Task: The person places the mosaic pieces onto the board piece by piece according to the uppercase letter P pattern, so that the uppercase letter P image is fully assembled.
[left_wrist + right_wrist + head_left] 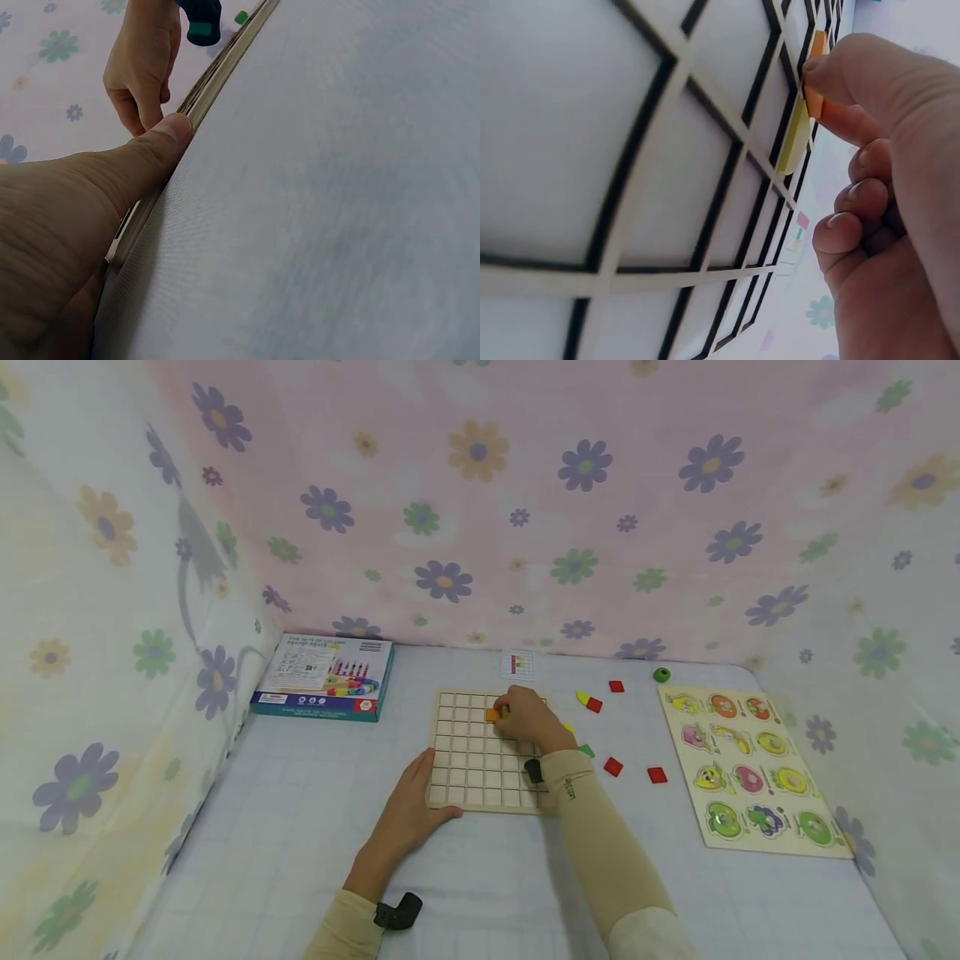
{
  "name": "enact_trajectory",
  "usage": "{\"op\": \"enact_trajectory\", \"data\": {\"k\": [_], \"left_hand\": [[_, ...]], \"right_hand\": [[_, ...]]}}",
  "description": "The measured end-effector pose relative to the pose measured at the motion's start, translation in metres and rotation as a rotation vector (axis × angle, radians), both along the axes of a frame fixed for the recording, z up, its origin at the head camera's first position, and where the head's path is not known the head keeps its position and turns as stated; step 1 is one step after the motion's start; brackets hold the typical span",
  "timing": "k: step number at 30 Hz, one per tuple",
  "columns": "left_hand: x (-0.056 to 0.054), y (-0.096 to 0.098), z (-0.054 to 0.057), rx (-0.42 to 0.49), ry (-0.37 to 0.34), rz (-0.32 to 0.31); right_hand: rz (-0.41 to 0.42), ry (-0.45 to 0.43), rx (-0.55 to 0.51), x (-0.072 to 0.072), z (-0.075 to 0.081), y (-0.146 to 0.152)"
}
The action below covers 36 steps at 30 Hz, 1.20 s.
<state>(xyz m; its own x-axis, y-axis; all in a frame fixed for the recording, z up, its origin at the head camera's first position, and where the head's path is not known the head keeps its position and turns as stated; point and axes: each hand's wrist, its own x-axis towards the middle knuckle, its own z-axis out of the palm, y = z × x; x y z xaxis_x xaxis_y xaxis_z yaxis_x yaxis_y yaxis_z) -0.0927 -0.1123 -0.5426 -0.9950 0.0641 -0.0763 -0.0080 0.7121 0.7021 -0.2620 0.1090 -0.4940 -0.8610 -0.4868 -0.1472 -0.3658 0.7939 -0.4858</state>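
A wooden grid board (461, 768) with square cells lies on the white tabletop. My right hand (531, 718) is over its upper part and pinches an orange square tile (815, 101) between thumb and forefinger. Beside the orange tile, a yellow piece (795, 141) sits on the grid in the right wrist view. At the board's front left corner rests my left hand (408, 806), its fingers along the left side and its thumb (154, 146) against the front edge. The right hand covers several upper right cells in the head view.
Red tiles (613, 767) and a few yellow and green pieces are scattered right of the board. A small pattern card (518, 665) lies behind it. Left is a flat box (341, 672); right are a fruit puzzle board (757, 768) and a green bead (661, 674). Flowered cloth walls enclose the table.
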Motion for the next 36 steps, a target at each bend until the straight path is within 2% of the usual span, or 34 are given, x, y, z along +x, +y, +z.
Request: {"op": "enact_trajectory", "data": {"k": [8,23,27,32,36], "left_hand": [[0.001,0.000,-0.002,-0.009,0.010,-0.001],[0.001,0.000,-0.002,0.000,0.020,0.000],[0.002,0.000,-0.002,0.001,0.018,-0.001],[0.002,0.001,-0.002,-0.012,0.017,-0.002],[0.002,0.001,-0.003,-0.018,0.023,0.000]], "right_hand": [[-0.036,-0.043,-0.010,0.001,0.000,-0.003],[-0.015,0.015,0.010,-0.002,-0.004,-0.006],[-0.038,-0.004,-0.023,-0.001,-0.004,-0.005],[-0.114,-0.048,-0.103,0.000,-0.003,0.003],[-0.129,-0.020,-0.150,-0.003,0.002,0.013]]}}
